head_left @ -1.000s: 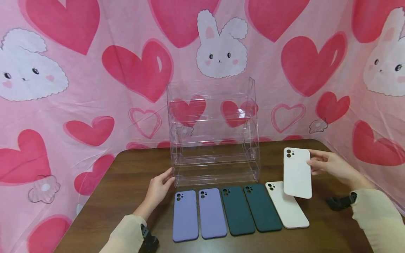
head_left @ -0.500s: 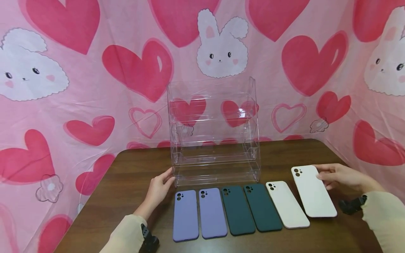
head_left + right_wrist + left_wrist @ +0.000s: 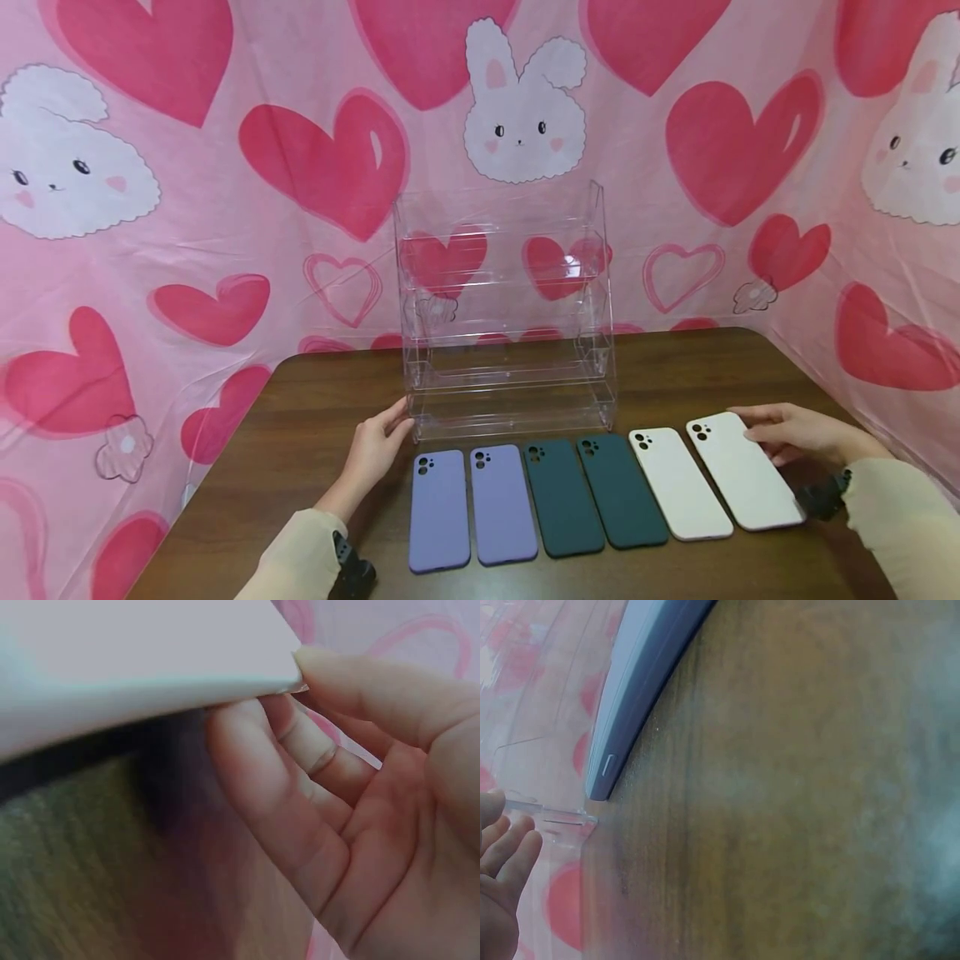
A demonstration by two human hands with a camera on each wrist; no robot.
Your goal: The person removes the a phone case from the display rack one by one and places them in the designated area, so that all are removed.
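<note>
In the head view my right hand [image 3: 798, 432] pinches the upper right edge of a white phone case [image 3: 742, 471], which lies low over the table at the right end of a row. The right wrist view shows the thumb [image 3: 352, 682] on top and curled fingers beneath the case's edge. My left hand [image 3: 372, 446] touches the lower left corner of a clear tiered display rack [image 3: 510, 429], its fingers fairly straight. Left of the pinched case lie another white case [image 3: 678, 483], two dark green cases [image 3: 564, 500] and two purple cases [image 3: 439, 512], camera holes upward.
The brown wooden table [image 3: 300, 425] carries the rack and the row of cases, which lies close before it. Behind stands a pink curtain [image 3: 285, 67] with hearts and rabbits. Dark wrist cameras [image 3: 356, 575] sit on both sleeves.
My right hand has carried the white case from above its neighbour to the right, then lowered it beside that one. The left hand has stayed at the rack.
</note>
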